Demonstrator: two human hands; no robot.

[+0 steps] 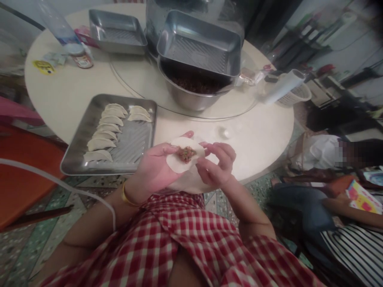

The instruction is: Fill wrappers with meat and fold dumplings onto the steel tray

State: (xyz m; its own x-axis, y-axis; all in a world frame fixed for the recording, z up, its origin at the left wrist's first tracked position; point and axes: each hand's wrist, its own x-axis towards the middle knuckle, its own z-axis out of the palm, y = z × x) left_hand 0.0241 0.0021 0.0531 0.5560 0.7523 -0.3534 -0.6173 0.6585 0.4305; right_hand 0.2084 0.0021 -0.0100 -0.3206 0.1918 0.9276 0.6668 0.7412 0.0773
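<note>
A round dumpling wrapper (175, 162) lies across the fingers and palm of my left hand (155, 165), whose thumb rests at its left edge. A small heap of minced filling (186, 154) sits in the middle of the wrapper, which is still unfolded. My right hand (220, 163) has its thumb and fingertips closed at the wrapper's right edge. To the left, a metal tray (131, 149) holds two rows of folded dumplings (103, 135). Beyond my hands stands a metal bowl (191, 101) of dark minced filling (197, 85).
One deep metal tray (200, 50) rests on the bowl's far rim; another metal tray (119, 38) stands back left. A jar (80, 57) and plastic bottle (56, 24) are at far left. A white basket (295, 95) sits right. People (317, 151) sit at the right.
</note>
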